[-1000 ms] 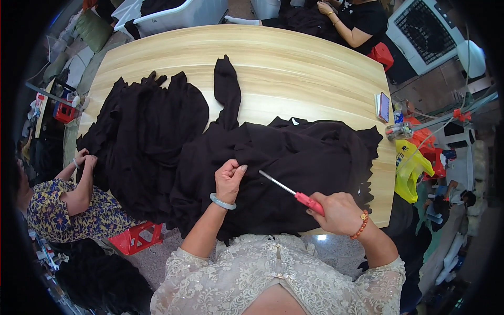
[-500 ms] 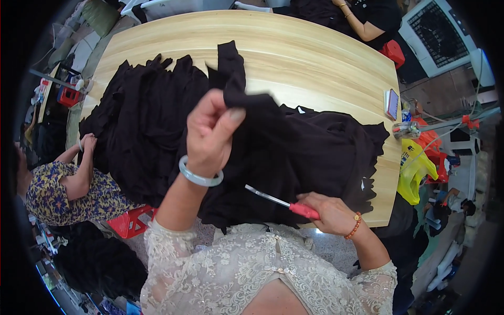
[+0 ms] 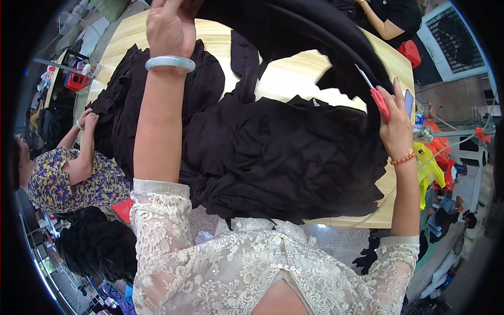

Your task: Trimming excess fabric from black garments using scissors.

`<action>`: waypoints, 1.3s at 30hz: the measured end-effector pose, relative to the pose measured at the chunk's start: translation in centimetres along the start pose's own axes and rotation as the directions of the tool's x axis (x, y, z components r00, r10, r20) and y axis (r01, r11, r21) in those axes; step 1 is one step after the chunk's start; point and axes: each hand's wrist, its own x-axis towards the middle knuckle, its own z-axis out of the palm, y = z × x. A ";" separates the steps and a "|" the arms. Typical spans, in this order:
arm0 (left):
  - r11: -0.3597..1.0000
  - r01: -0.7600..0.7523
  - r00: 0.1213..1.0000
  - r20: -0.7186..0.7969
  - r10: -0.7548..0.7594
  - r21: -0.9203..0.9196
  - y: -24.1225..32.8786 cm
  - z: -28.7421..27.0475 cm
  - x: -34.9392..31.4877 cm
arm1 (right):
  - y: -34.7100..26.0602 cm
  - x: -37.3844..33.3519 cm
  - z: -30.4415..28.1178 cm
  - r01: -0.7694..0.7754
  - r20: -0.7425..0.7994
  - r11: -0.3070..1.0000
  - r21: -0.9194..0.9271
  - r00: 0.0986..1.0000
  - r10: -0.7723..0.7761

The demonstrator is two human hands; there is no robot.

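My left hand (image 3: 170,31) is raised at the upper left, its fingers closed on the edge of a black garment (image 3: 299,26). The cloth sweeps in an arc from that hand across the far side of the table toward the right. There my right hand (image 3: 397,126) is closed around a red-handled tool (image 3: 380,105) with a slim silver blade. The garment hangs against this hand, but I cannot tell whether its fingers also pinch the cloth. Below the lifted garment, a heap of black garments (image 3: 294,152) lies crumpled on the table's near side.
More black garments (image 3: 205,71) are piled at the left of the wooden table (image 3: 391,202). A person in a flowered top (image 3: 79,181) handles that pile's left edge. Another person's arm (image 3: 386,23) shows at the far right. A phone (image 3: 409,102) lies at the right edge; a yellow bag (image 3: 428,173) hangs beyond it.
Both hands have moved up and apart, the left farther away and the right out to the right. The black garment has been lifted and spread in an arc above the table.
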 end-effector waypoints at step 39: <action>0.354 0.933 0.312 -0.352 -0.882 -0.062 -8.4 -4.2 -21.5 | -7.4 -17.2 -0.2 -0.542 0.171 0.839 0.033 0.831 0.530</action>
